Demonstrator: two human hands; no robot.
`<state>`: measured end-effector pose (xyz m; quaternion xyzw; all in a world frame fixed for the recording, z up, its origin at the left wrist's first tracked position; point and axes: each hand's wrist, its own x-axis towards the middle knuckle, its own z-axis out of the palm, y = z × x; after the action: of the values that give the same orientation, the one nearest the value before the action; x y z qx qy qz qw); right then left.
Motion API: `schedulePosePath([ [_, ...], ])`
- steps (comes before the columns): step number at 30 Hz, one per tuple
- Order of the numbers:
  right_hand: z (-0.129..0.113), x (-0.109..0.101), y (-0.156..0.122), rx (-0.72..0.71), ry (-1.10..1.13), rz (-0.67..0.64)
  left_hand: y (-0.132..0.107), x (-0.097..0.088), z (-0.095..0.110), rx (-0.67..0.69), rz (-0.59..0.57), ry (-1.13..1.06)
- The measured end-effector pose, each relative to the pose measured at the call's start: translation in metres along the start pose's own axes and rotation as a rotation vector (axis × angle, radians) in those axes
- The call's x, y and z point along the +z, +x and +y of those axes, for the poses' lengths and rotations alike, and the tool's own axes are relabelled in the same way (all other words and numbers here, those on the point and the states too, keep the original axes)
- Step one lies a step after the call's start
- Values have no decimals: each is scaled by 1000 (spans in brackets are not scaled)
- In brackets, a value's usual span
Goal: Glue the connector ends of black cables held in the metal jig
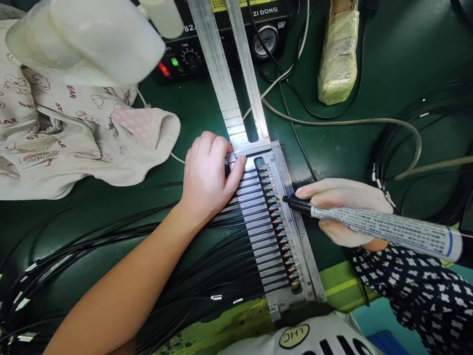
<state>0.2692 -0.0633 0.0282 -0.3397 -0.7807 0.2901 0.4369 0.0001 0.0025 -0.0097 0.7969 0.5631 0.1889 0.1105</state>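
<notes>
My bare left hand (207,175) is closed on the upper left edge of a slotted metal fixture (254,217), its thumb lying across the plate. Black cables (232,236) run in from the left and lie side by side in the slots. Their stripped ends, with coloured wires and small metal connectors (279,213), line up over the fixture's long opening. In my gloved right hand (349,197) is a thick marker-like pen (384,226) with a white printed barrel. Its black tip is at the connector row, about midway along; whether it touches a connector I cannot tell.
Behind the fixture stands a black dispenser unit (218,49) with a gauge, and a slotted metal bar (218,64) reaches toward it. Patterned cloth (92,128) and a blurred whitish object (88,42) occupy the left. Coiled black cable (380,158) and a wrapped handle (338,59) are at right.
</notes>
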Motion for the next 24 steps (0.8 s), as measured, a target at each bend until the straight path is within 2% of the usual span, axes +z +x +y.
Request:
schedulePosePath([
  [4, 0, 0, -2, 54, -22, -31, 0, 1, -1, 1, 7, -11],
  [10, 0, 0, 1, 55, -27, -22, 0, -1, 0, 24, 11, 35],
  [24, -2, 1, 1, 64, -29, -1, 0, 0, 0, -12, -8, -15],
])
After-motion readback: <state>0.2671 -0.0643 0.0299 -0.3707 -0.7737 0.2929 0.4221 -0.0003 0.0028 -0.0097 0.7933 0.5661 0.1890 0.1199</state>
